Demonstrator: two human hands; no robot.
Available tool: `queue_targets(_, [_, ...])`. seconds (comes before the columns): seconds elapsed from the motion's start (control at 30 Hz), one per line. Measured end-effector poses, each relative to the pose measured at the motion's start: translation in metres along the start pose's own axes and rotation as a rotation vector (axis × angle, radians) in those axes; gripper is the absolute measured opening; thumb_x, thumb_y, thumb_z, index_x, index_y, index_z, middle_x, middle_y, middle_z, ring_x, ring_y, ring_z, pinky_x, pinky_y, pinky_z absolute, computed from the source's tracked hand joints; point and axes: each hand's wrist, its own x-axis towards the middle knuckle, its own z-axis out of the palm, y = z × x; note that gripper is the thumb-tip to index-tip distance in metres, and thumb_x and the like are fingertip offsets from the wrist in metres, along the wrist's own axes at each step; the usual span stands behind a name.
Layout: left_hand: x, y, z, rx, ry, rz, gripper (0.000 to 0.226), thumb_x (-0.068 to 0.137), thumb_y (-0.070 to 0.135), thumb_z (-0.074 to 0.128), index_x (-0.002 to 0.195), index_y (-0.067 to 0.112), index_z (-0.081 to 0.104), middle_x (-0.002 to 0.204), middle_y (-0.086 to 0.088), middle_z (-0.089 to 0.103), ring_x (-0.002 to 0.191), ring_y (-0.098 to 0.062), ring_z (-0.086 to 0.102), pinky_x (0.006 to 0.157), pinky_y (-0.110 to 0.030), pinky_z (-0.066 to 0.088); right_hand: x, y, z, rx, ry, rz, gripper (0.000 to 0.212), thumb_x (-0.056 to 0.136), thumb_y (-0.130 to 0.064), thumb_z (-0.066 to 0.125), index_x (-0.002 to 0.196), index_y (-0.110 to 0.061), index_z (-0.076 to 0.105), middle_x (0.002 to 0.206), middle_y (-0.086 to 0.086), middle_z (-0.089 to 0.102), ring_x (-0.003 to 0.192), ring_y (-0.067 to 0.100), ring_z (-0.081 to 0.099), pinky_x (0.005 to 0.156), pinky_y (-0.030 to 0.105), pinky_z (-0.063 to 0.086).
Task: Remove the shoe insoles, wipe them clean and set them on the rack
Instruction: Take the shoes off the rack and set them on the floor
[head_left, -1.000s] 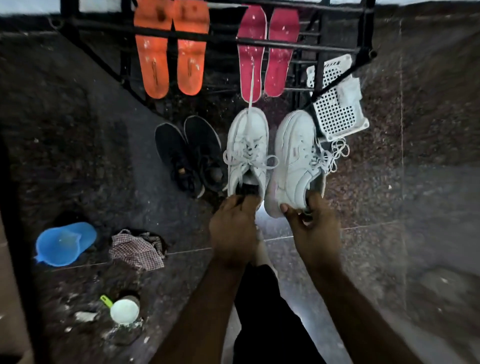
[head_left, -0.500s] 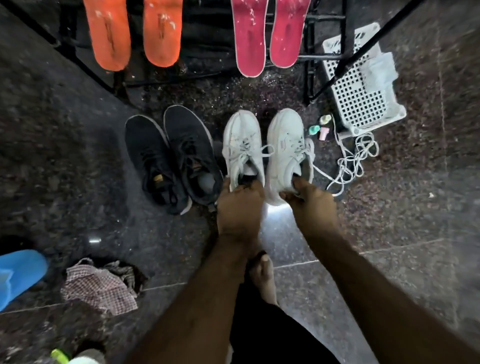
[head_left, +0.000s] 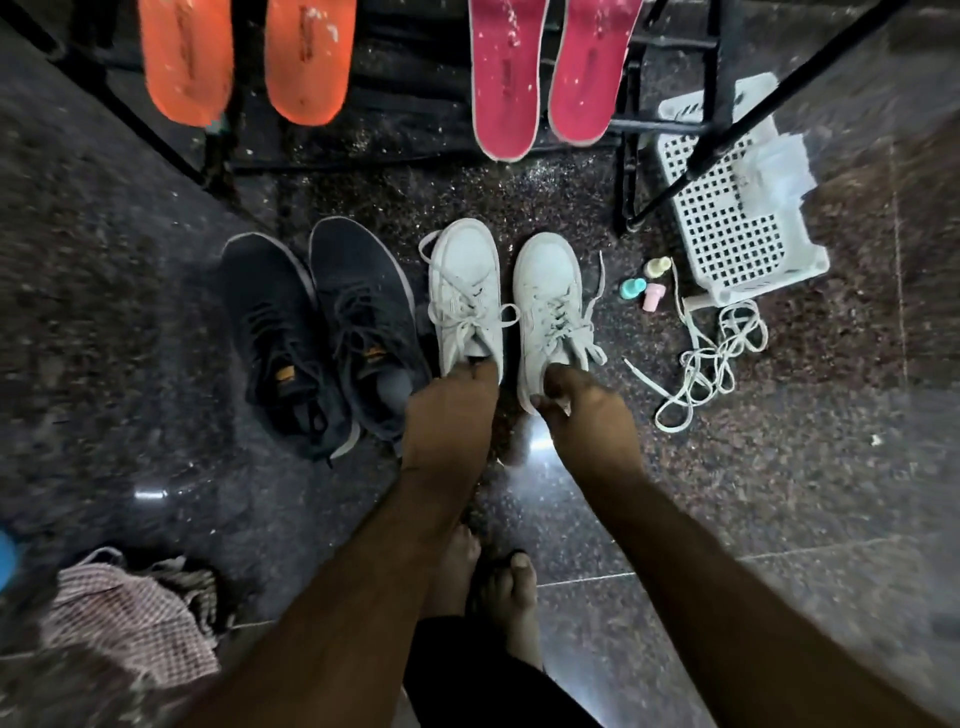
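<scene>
My left hand (head_left: 449, 415) is at the heel opening of the left white shoe (head_left: 467, 293), fingers curled down into it and gripping its back edge. My right hand (head_left: 587, 410) pinches the heel rim of the right white shoe (head_left: 550, 306), thumb on the inner side. Both shoes stand side by side on the floor (head_left: 779, 493), toes toward the rack (head_left: 670, 119), laces loose. I cannot tell whether insoles are inside them. Just left of them sits a pair of dark shoes (head_left: 322, 332), touching each other. On the rack lean two orange insoles (head_left: 244, 57) and two pink insoles (head_left: 545, 67). A white basket (head_left: 737, 218) lies by the rack's right leg, with three small bottles (head_left: 647, 283) and a tangle of laces (head_left: 706, 364) near it. A checked cloth (head_left: 130, 613) lies crumpled at lower left. My bare feet (head_left: 483, 577) show between my arms.
</scene>
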Motion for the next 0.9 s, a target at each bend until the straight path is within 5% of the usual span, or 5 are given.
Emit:
queue_targets(0.33, [-0.018, -0.04, -0.15, -0.168, 0.112, -0.178, 0.013, 0.082, 0.024, 0.072, 0.092, 0.02, 0.064, 0.066, -0.007, 0.065, 0.053, -0.031, 0.066, 0.043, -0.032, 0.043, -0.021, -0.127, -0.084, 0.109, 0.082, -0.164, 0.038, 0.096, -0.018, 0.056, 0.134, -0.018, 0.059, 0.116, 0.014, 0.07, 0.103, 0.036, 0.066, 0.085, 0.043, 0.053])
queue_targets(0.4, [-0.018, -0.057, -0.17, -0.233, 0.161, -0.276, 0.014, 0.095, 0.024, 0.058, 0.107, 0.018, 0.062, 0.081, -0.01, 0.068, 0.071, -0.036, 0.068, 0.05, -0.036, 0.04, -0.019, -0.15, -0.085, 0.141, 0.093, -0.217, 0.035, 0.095, -0.018, 0.054, 0.13, -0.015, 0.061, 0.116, 0.014, 0.069, 0.1, 0.037, 0.066, 0.085, 0.045, 0.053])
queue_targets(0.6, [0.009, -0.114, -0.18, -0.272, 0.286, -0.351, 0.023, 0.1, 0.026, 0.05, 0.122, 0.02, 0.054, 0.109, -0.01, 0.065, 0.103, -0.034, 0.063, 0.073, -0.042, 0.046, 0.019, -0.211, -0.063, 0.124, 0.089, -0.36, 0.022, 0.094, -0.018, 0.055, 0.115, -0.016, 0.06, 0.109, 0.012, 0.066, 0.099, 0.037, 0.063, 0.076, 0.04, 0.047])
queue_targets(0.73, [0.039, -0.167, -0.174, -0.359, 0.414, -0.404, 0.031, 0.099, 0.027, 0.055, 0.128, 0.015, 0.055, 0.114, -0.012, 0.067, 0.11, -0.037, 0.06, 0.082, -0.045, 0.047, 0.073, -0.245, -0.048, -0.077, 0.152, -0.431, 0.047, 0.087, -0.001, 0.054, 0.132, -0.014, 0.051, 0.124, 0.014, 0.049, 0.106, 0.039, 0.059, 0.082, 0.047, 0.052])
queue_targets(0.9, [0.104, -0.228, -0.176, -0.464, 0.523, -0.36, 0.032, 0.096, 0.022, 0.058, 0.125, 0.006, 0.062, 0.117, -0.018, 0.067, 0.111, -0.038, 0.06, 0.091, -0.044, 0.047, 0.159, -0.271, -0.052, -0.047, 0.375, -0.329, 0.039, 0.095, -0.021, 0.051, 0.13, -0.005, 0.05, 0.129, 0.021, 0.049, 0.118, 0.04, 0.05, 0.092, 0.045, 0.046])
